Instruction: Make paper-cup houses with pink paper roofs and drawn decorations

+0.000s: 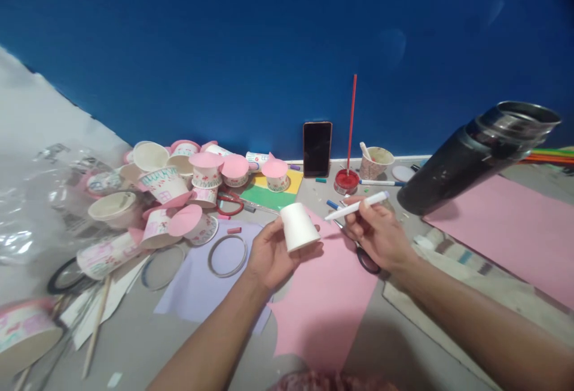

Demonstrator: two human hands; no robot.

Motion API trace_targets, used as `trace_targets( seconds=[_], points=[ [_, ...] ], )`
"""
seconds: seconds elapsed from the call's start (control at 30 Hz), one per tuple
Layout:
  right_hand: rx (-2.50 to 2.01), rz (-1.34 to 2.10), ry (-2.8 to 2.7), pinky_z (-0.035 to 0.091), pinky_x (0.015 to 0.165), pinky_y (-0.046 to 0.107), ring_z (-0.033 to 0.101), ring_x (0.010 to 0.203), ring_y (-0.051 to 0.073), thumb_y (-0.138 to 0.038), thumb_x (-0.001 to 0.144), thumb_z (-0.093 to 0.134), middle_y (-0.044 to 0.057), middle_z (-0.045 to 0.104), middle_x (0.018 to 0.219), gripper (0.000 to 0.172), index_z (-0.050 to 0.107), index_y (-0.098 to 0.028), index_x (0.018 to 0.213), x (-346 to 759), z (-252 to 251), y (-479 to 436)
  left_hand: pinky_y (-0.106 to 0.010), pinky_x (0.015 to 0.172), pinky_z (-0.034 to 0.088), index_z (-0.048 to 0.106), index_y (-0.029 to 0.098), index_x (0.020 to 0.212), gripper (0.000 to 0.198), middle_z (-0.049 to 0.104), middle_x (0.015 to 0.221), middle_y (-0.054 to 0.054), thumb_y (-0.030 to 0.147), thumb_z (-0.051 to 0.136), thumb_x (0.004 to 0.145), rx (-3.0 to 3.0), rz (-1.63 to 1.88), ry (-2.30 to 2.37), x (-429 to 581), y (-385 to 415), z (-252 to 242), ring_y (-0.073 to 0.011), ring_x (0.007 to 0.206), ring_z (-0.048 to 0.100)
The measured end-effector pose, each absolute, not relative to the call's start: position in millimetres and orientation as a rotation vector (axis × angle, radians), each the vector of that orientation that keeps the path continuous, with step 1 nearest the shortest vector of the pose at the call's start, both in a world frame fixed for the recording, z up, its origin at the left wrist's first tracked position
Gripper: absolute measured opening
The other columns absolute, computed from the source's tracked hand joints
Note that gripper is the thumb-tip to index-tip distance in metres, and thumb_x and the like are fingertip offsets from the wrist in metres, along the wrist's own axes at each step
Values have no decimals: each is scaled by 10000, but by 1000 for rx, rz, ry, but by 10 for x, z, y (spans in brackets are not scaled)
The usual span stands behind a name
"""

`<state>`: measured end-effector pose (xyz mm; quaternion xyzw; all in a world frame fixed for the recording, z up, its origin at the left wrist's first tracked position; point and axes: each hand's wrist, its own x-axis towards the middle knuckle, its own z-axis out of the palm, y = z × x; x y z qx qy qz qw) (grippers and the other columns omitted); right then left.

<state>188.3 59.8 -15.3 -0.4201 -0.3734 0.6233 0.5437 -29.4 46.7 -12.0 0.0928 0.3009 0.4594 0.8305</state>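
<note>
My left hand (273, 253) is closed around a plain white paper cup (299, 228), which is turned upside down and tilted a little. In my right hand (381, 232) is a white marker (356, 205), its tip pointing left toward the cup but apart from it. Beneath both hands lies a pink paper sheet (327, 301) with scalloped cut edges. Black-handled scissors (368, 260) rest under my right hand, their blades partly hidden. A purple sheet (197, 283) with a grey ring (227, 255) on it is to the left of my left hand.
Decorated paper cups (164, 185) with pink paper pieces crowd the left side, beside clear plastic (54, 205). A phone (317, 149) leans on the blue wall. A red pot (346, 182) with a stick, a brush cup (376, 162) and a tall dark flask (466, 158) stand at the back right.
</note>
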Motion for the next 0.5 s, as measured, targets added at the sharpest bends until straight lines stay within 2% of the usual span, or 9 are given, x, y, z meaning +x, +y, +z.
trace_targets(
  seconds=[0.17,0.3,0.37,0.47,0.5],
  points=[
    [-996,1512,-719,214,458,235,269,489,74,-525,846,755,-79,435,648,351,567,-228,843,2053,272,801,-563,906,634,478,114,1522,573,801,1072,-179,255,542,971,217,1009,731,-265,471,-132,-337,974,795],
    [-769,1538,-686,173,465,222,245,481,64,-438,968,652,-92,436,621,244,621,-214,876,1864,787,999,-660,907,620,496,168,1529,624,800,1146,-198,305,610,932,258,927,689,-315,485,-173,-400,1017,790],
    [-678,1502,-757,185,470,222,270,476,60,-446,1000,606,-91,465,604,268,655,-208,884,1689,870,1080,-677,931,611,520,193,1519,640,794,1191,-203,323,640,904,260,895,644,-352,503,-204,-425,1043,784],
    [-703,1437,-855,263,495,228,364,504,65,-394,969,652,-72,563,601,226,716,-194,884,1508,707,1144,-644,943,628,532,268,1521,647,785,1258,-166,318,640,886,253,873,669,-389,536,-251,-426,1111,768],
    [-770,1423,-865,294,512,230,401,526,72,-367,947,680,-63,586,598,206,729,-193,850,1487,610,1150,-649,877,650,553,272,1503,673,802,1210,-166,313,663,840,268,900,706,-394,544,-262,-441,1054,783]
  ],
)
